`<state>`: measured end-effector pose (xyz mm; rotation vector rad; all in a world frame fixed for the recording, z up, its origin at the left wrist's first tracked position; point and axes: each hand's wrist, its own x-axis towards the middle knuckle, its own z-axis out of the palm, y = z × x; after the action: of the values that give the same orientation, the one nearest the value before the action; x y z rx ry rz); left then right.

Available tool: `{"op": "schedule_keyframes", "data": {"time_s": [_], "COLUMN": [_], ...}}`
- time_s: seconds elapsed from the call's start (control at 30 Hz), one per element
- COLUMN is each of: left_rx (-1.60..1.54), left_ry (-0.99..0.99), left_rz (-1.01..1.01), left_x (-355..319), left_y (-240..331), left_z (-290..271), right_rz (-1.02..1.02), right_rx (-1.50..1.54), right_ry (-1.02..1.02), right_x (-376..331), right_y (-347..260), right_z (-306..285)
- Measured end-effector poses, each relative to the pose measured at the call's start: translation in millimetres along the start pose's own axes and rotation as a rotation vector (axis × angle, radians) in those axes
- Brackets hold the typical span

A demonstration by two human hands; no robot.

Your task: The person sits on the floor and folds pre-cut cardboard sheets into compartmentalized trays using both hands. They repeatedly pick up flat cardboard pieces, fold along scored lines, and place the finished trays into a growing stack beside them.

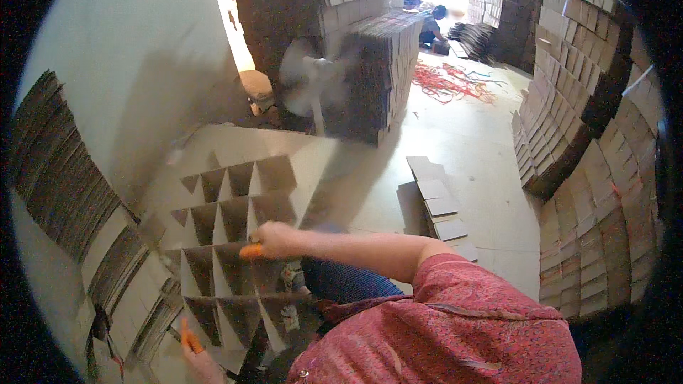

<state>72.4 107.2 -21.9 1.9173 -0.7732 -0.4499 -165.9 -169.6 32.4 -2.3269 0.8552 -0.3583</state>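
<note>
A cardboard divider grid [235,244] of interlocked strips, forming several open cells, stands in front of me on the floor. My right hand [276,240] reaches across it from the right. Its fingers, with orange covers on the tips, are curled closed at a strip in the middle of the grid; motion blurs the exact grip. Low at the grid's near left side is my left hand [198,357]. Its orange-covered fingers are stretched out beside the grid's edge, and the lower picture edge cuts off part of the hand.
Cardboard strips [135,291] are stacked along the left wall. A spinning fan [316,75] stands before tall cardboard stacks [356,0]. Flat cardboard pieces [437,199] lie to the right, and high piles [597,171] line that side. Two people sit far back near red straps [452,82].
</note>
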Motion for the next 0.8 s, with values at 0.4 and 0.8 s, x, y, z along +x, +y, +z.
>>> {"op": "schedule_keyframes", "data": {"time_s": [0.4, 0.8], "left_rx": [-0.431, 0.857], "left_ry": [-0.382, -0.122], "left_rz": [0.474, 0.540], "left_x": [9.7, 33.4], "left_y": [9.8, -46.6], "left_z": [142.1, 113.7], "right_rz": [-0.039, 0.040], "right_rx": [1.143, -0.366], "right_ry": [-0.013, 1.222], "right_x": [-46.9, -237.8], "right_y": [3.4, 115.2], "right_z": [34.0, -157.8]}}
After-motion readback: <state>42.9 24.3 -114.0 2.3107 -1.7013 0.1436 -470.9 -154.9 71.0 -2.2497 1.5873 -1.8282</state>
